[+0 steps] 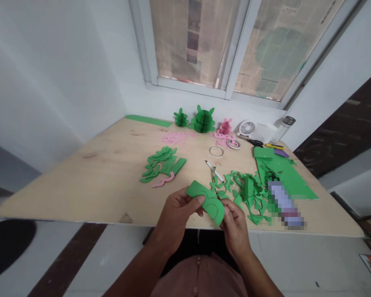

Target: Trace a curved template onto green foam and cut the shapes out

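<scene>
My left hand (179,212) pinches a piece of green paper (212,207) between thumb and fingers, just above the table's front edge. Curved pencil lines run across the paper, and its right end is rounded. My right hand (235,222) is closed at the paper's right side around what looks like a small pair of scissors (218,194); only a thin dark blade shows and the handles are hidden by the fingers. Green paper scraps (253,196) lie scattered just right of my hands. Cut green shapes (162,163) are piled to the left, with a curled pink strip (163,180) beside them.
A white pen (214,171) lies beyond my hands, near a tape ring (216,151). Green and pink paper figures (203,119) stand along the wall. A fan (247,128), black-handled scissors (255,142), a yellow cutter (274,146) and a bottle (283,128) are at back right.
</scene>
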Demonstrator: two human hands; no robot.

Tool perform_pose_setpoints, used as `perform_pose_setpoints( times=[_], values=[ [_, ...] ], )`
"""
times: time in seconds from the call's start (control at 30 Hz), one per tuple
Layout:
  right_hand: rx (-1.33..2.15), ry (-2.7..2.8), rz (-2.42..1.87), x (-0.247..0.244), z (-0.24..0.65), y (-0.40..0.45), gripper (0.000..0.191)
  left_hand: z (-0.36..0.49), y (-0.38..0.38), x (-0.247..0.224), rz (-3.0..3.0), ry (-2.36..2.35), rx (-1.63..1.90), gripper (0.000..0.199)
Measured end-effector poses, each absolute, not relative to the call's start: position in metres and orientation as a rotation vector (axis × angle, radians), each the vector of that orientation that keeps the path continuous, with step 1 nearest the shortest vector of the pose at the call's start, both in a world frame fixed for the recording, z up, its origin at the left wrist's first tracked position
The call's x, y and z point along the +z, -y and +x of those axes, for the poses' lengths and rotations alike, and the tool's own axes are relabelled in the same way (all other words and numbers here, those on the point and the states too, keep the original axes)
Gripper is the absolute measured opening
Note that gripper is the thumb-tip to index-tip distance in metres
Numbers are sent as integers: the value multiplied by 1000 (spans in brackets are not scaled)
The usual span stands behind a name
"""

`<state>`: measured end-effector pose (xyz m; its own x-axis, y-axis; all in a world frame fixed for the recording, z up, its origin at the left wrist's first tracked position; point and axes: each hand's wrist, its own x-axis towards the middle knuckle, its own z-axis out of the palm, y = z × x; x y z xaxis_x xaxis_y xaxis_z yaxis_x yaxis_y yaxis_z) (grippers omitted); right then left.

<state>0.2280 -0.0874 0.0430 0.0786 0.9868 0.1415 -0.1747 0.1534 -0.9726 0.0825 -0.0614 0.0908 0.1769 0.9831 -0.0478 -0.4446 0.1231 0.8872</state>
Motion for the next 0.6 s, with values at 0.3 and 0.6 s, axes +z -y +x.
perform_pose_setpoints(
  times=[0.3, 0.6],
  values=[
    [1462, 984, -859, 55, 223, 86, 36, 86, 61, 94, 958, -852, 1193, 9],
    [1247, 1030, -1012, 47, 221, 86, 32, 89, 69, 107, 867, -966, 1248, 7]
  ],
)
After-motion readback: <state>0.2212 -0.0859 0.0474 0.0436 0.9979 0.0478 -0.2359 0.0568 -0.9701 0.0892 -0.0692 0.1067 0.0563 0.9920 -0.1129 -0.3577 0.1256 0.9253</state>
